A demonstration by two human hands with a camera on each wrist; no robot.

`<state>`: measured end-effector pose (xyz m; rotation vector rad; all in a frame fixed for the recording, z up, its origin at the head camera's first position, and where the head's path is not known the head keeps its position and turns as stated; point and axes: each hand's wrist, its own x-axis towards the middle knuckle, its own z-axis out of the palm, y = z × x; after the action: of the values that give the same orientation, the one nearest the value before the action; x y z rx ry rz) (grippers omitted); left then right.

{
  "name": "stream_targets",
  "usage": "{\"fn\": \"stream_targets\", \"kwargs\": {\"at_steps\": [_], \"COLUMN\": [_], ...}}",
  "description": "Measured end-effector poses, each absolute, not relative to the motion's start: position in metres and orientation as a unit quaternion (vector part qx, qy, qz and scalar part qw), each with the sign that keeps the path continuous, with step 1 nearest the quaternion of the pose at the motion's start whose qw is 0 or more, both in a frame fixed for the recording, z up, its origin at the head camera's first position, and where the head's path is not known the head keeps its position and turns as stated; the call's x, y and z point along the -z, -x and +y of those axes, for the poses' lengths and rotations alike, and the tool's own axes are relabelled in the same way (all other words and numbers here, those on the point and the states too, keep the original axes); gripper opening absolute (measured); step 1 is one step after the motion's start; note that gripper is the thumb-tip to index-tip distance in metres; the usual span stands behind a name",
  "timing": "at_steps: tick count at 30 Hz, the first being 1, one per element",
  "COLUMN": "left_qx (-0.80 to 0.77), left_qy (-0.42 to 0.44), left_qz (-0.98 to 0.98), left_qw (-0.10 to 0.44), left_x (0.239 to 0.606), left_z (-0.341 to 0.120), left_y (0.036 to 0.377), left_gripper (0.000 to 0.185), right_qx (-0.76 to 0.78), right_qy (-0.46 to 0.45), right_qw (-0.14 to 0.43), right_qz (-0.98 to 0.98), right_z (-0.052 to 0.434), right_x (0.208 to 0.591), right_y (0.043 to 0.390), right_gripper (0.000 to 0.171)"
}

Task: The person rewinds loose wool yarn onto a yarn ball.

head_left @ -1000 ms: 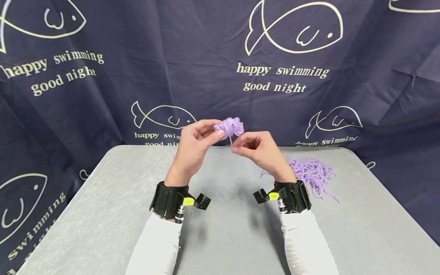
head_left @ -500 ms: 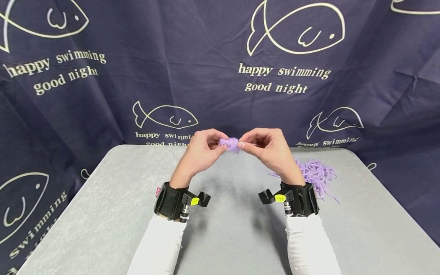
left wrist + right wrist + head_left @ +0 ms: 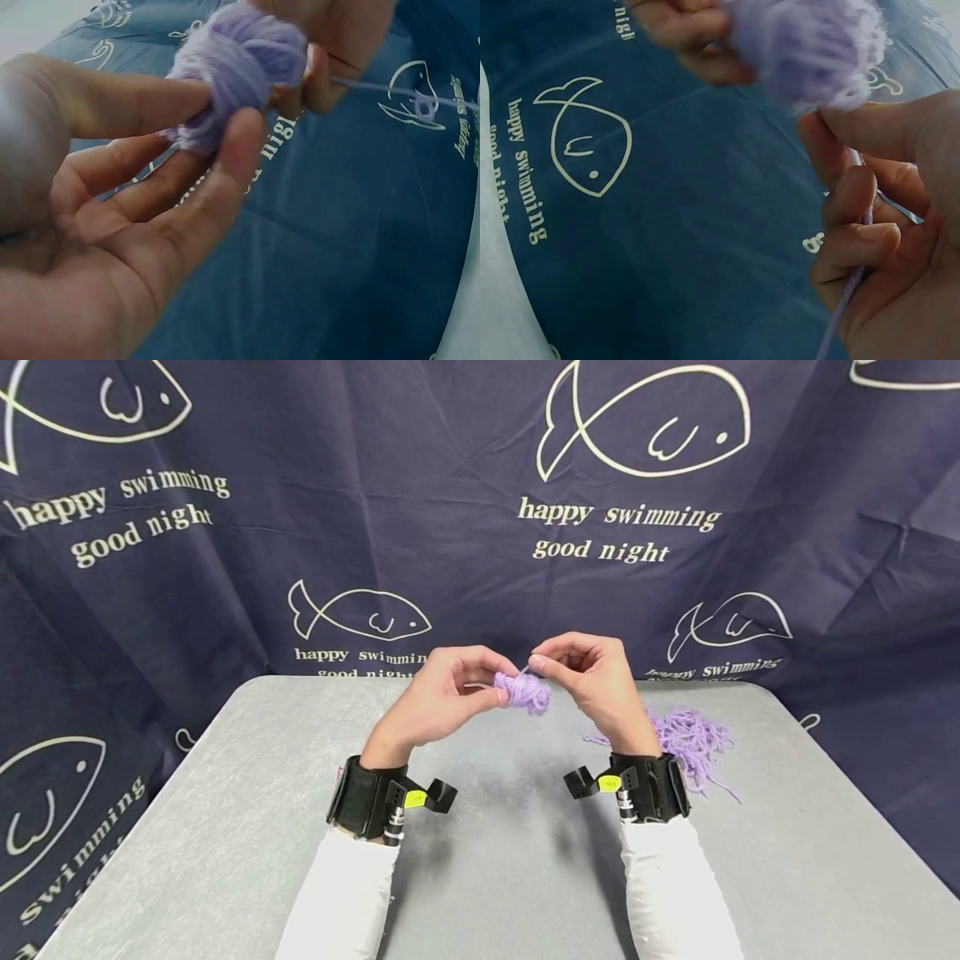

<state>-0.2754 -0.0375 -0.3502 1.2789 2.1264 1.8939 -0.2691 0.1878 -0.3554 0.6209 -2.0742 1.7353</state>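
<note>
A small ball of lilac yarn point(image 3: 523, 692) hangs in the air above the far middle of the grey table point(image 3: 225, 827). My left hand point(image 3: 442, 693) pinches the ball point(image 3: 240, 67) between thumb and fingers. My right hand point(image 3: 592, 681) is just right of it and pinches a thin lilac strand point(image 3: 522, 672) that runs off the ball. That strand point(image 3: 851, 289) passes through the curled right fingers in the right wrist view, with the ball point(image 3: 810, 49) blurred above them.
A loose heap of lilac yarn point(image 3: 686, 739) lies on the table at the back right, behind my right wrist. A dark blue cloth with white fish and lettering point(image 3: 615, 485) hangs behind and round the table. Both wrists carry black camera bands.
The ball went from high up to lower down between the hands. My right hand has come from below the ball to its upper right, carrying the strand round it.
</note>
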Motion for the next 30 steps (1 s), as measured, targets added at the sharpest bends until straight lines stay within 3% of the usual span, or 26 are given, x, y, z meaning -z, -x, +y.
{"fn": "stream_targets", "kwargs": {"at_steps": [9,16,24,30], "left_qx": [-0.702,-0.749,-0.6,-0.515], "left_qy": [-0.363,-0.282,-0.22,-0.23], "left_qz": [0.612,0.593,0.742,0.809], "left_qw": [-0.033,-0.087,-0.205,-0.169], "left_x": [0.347,0.345,0.35,0.352], "left_z": [-0.033,-0.028,-0.032,-0.037], "left_y": [0.273,0.273,0.276,0.277], "left_gripper": [0.035,0.03,0.022,0.021], "right_qx": [-0.611,-0.58,-0.523,-0.518], "right_qy": [-0.221,-0.235,-0.26,-0.273], "right_qw": [0.151,0.121,0.104,0.132], "right_qz": [-0.745,-0.77,-0.805,-0.8], "right_z": [0.184,0.179,0.175,0.177], "right_x": [0.363,0.363,0.352,0.343], "right_y": [0.275,0.275,0.263,0.253], "right_gripper": [0.009,0.009,0.005,0.005]}}
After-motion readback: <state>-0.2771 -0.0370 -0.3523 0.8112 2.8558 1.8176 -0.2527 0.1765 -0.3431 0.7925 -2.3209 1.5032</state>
